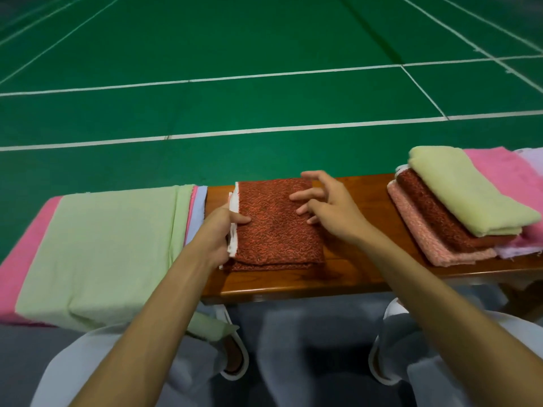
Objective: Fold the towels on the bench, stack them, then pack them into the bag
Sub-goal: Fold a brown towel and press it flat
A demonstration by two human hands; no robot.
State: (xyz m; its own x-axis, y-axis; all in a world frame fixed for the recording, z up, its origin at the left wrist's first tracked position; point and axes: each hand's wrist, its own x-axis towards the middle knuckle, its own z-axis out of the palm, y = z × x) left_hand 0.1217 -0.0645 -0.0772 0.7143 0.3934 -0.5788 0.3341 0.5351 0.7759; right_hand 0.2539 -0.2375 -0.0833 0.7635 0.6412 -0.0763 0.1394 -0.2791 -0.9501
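— Where's the red towel (273,230)?
— Folded, in the middle of the tabletop (352,277). The left grip (219,233) pinches its left edge, thumb on top. The right grip (326,207) is over it with fingers spread and loosely bent, holding nothing.
— And around it?
— Just to the left is a spread pile showing three layers: a green towel (102,245) on top, with pink (17,277) and blue (199,207) edges under it. To the right are three folded towels: yellow-green (464,195), dark red (435,218) and salmon (420,236). They sit on two spread cloths, one pink (499,171) and one lilac (517,249). Beyond is the green court floor (264,39).
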